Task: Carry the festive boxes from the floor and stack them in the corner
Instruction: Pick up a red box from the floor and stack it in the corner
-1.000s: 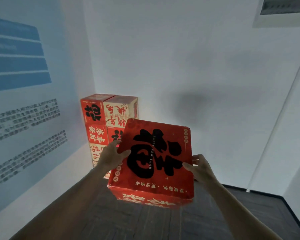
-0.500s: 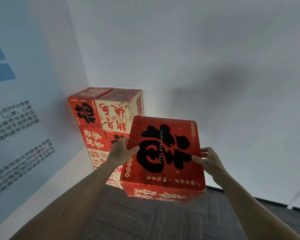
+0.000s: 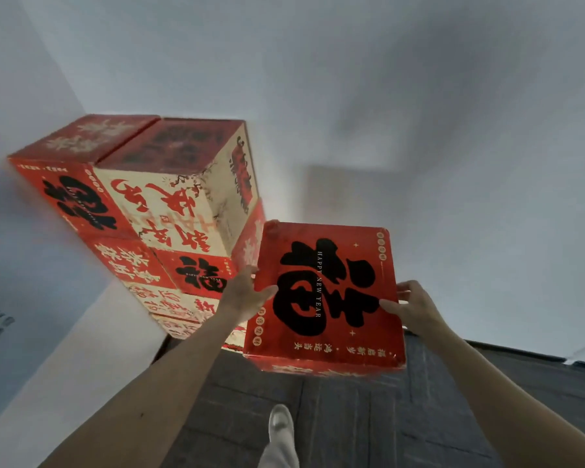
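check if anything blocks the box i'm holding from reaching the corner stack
Nothing visible does. The red box, held between left hand and right hand, hangs just right of the stack; only air and floor lie between.

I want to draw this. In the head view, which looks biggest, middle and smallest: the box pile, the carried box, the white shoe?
1. box pile
2. carried box, which is nearer the camera, so it looks extra big
3. white shoe
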